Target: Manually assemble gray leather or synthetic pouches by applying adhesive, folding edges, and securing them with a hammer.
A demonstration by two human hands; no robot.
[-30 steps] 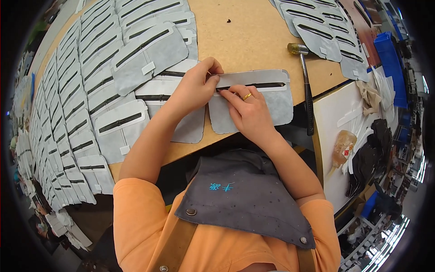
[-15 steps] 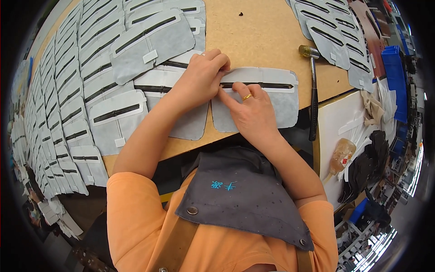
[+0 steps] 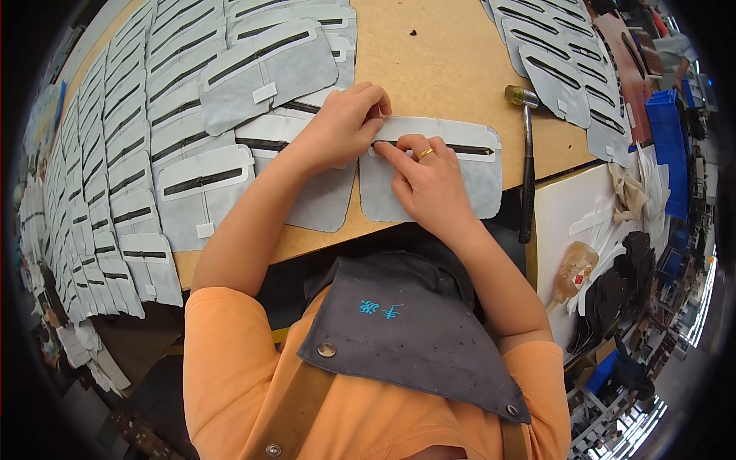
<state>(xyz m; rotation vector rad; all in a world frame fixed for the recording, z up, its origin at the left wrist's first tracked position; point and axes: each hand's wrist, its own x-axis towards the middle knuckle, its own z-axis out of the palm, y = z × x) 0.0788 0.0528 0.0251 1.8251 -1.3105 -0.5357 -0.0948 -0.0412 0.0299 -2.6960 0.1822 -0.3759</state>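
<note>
A grey panel [image 3: 475, 180] with a white band and a black zipper strip [image 3: 469, 149] lies near the table's front edge. At its upper left corner my left hand [image 3: 354, 123] is closed, with bent fingers and thumb pinching the edge; the fingertips partly hide what is between them. My right hand [image 3: 431, 180] rests on the same panel, its index finger reaching to the zipper's left end. The other fingers curl against the zipper, and one wears a gold ring. Another grey panel [image 3: 326, 203] lies partly under my left forearm.
Overlapping rows of similar panels [image 3: 203, 184] cover the left of the table [image 3: 429, 61]. More panels [image 3: 552, 73] lie at the far right. A hammer [image 3: 528, 161] sits right of my work. Beyond it stand a side surface with a bottle [image 3: 575, 270], dark pieces [image 3: 613, 299] and a blue bin [image 3: 665, 153].
My right index fingertip has shifted slightly right along the zipper, and a small gap from my left hand shows. The view has shifted a little; the panel stays in place.
</note>
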